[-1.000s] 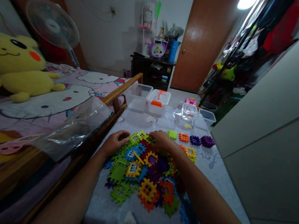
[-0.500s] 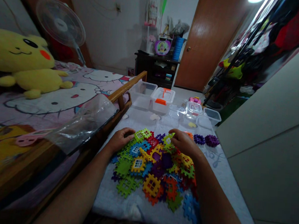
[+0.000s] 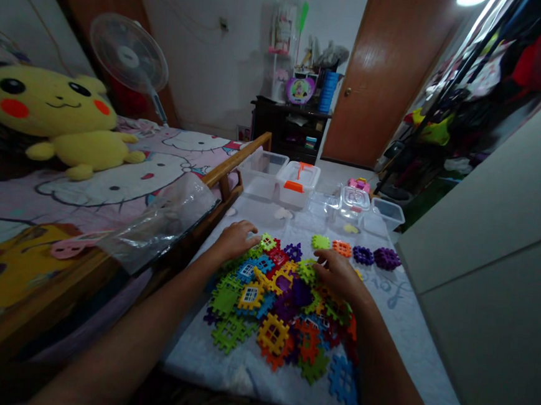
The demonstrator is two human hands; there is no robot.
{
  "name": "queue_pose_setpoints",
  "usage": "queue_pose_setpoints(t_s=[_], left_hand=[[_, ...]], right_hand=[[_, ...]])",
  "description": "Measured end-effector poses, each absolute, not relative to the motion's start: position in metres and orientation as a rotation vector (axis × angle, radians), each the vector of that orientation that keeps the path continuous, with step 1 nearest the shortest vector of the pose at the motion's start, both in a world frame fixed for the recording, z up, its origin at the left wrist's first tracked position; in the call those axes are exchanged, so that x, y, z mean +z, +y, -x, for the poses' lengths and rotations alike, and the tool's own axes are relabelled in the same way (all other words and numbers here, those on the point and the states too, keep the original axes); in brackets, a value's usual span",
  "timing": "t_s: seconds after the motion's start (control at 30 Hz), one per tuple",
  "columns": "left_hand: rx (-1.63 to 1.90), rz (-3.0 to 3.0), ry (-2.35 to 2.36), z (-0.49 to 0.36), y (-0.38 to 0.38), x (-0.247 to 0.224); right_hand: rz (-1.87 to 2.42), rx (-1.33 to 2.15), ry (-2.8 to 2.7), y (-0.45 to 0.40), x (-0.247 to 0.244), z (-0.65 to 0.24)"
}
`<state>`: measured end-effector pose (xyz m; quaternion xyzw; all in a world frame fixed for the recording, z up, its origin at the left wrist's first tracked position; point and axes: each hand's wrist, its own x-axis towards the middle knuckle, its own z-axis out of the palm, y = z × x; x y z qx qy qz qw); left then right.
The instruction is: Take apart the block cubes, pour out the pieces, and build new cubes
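A heap of colourful toothed plastic pieces [image 3: 275, 299] lies on the light blue cloth. At its upper left is my left hand [image 3: 238, 240], fingers apart, nothing seen held, the fingertips beside a light green window piece [image 3: 268, 242]. My right hand [image 3: 337, 271] hovers over the upper right of the heap, thumb and fingers apart, close to another light green piece [image 3: 307, 269]. Some pieces are hidden under this hand and forearm. Behind it, a row holds a light green piece [image 3: 320, 242], an orange one [image 3: 342, 249], and two purple groups [image 3: 364, 255], [image 3: 387, 258].
Clear plastic boxes stand along the far edge, including an open one [image 3: 262, 174] and one with orange clips [image 3: 297, 183]. A wooden bed rail [image 3: 216, 176] and clear plastic bag [image 3: 161, 219] are left; a pale cabinet [image 3: 490, 263] is right.
The camera view has shifted slightly. My left hand has moved right and up toward the light green window piece. My right hand has moved nearer and right, uncovering the light green piece in the row.
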<state>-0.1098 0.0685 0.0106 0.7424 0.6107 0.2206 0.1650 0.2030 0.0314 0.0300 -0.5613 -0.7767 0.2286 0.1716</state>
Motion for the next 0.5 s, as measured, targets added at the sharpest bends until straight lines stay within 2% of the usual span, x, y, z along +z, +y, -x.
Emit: queue_pose_setpoints(t_s=[0.2,0.5], left_hand=[[0.549,-2.019,1.8,0.093,0.086,0.011],[0.748,-1.896,1.639,0.088,0.079,0.016]], right_hand=[[1.467,0.703,-2.07,0.025,0.036,-0.233],[1.445,0.809,-1.836,0.014,0.026,-0.253]])
